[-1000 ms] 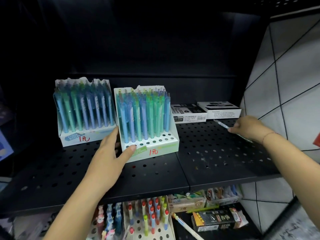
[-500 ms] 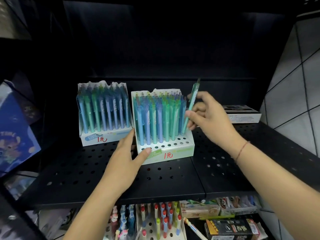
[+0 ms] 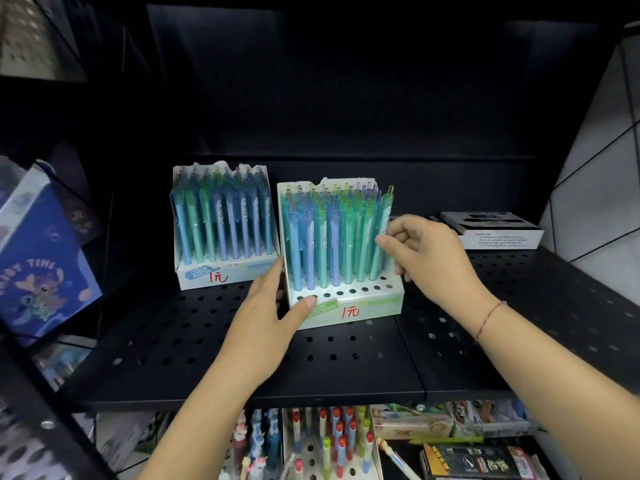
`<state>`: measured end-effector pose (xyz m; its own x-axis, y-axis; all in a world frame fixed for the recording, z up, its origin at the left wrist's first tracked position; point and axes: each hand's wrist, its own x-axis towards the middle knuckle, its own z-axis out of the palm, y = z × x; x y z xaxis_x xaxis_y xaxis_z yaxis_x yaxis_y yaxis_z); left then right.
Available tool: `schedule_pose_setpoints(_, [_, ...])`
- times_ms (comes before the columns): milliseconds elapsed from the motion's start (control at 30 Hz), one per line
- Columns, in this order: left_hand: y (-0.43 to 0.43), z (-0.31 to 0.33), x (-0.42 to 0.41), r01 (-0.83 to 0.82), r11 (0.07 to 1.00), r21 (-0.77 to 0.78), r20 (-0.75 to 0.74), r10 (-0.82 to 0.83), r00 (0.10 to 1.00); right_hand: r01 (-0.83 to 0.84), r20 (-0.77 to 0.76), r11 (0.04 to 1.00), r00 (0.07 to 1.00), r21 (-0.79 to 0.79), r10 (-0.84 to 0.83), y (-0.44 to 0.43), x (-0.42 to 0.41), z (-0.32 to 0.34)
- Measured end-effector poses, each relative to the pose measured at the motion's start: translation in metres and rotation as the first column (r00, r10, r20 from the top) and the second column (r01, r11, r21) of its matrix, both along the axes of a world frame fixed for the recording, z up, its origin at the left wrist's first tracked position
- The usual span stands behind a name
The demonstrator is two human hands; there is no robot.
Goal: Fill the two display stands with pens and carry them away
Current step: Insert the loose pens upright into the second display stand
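Mid-frame, the left hand [image 3: 266, 318] gripped the front stand [image 3: 367, 303] by its left corner; the right hand [image 3: 427, 252] pinched a green pen [image 3: 385, 216] — at the stand's right end.

Two white cardboard display stands sit upright on the black perforated shelf at mid-frame. The rear stand [image 3: 239, 273], centre-left, is packed with blue and green pens [image 3: 221, 226]. The nearer stand [image 3: 374, 306], just right of it, carries blue, teal and green pens [image 3: 325, 244]; its front row of holes shows open. A teal pen [image 3: 383, 223] stands at its right edge, pinched by the right hand [image 3: 426, 251].
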<state>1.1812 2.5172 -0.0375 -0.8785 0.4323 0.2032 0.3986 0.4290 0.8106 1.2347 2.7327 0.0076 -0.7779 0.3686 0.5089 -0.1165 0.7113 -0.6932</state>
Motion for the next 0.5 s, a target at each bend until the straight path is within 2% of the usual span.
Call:
schedule_pose_setpoints(200, [0.000, -0.003, -0.003, 0.006, 1.000, 0.026, -0.003, -0.006, 1.000, -0.021, 0.139, 0.999, 0.990, 0.050, 0.014, -0.002, -0.004, -0.003])
schedule_pose_setpoints(300, [-0.004, 0.000, -0.006, 0.020, 0.997, 0.071, 0.000, -0.020, 1.000, -0.005, 0.098, 1.000, 0.995, 0.004, 0.005, -0.003, 0.001, -0.005])
schedule_pose_setpoints(400, [-0.019, 0.010, -0.017, 0.003, 0.997, 0.077, -0.086, 0.003, 0.996, 0.032, -0.020, 0.998, 0.999, 0.052, -0.031, -0.010, 0.014, -0.008])
schedule_pose_setpoints(500, [-0.036, 0.018, -0.041, -0.084, 0.996, 0.009, -0.181, 0.084, 0.980, -0.095, 0.016, 0.979, 0.995, 0.181, 0.094, -0.021, 0.023, -0.015])
